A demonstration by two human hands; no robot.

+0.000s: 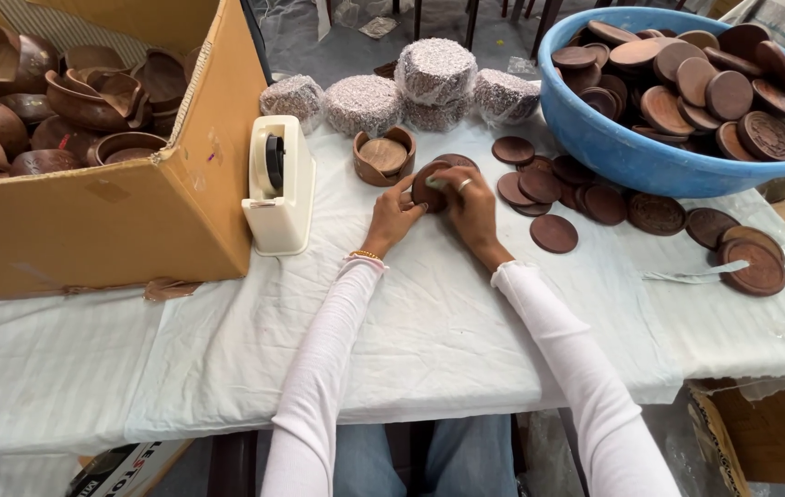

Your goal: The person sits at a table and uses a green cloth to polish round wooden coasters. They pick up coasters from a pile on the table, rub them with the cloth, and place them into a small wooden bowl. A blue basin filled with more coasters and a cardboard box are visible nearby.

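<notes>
Round dark wooden disc (427, 187) held tilted above white cloth

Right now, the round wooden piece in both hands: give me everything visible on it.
The wooden disc is flat, round, dark brown and looks like smooth turned wood. It is tilted on edge just above the white cloth, in front of a wooden holder and beside the loose discs. The left hand grips its left edge; the right hand covers its right side with something small and pale at the fingertips. Its covered part cannot be seen.
</notes>
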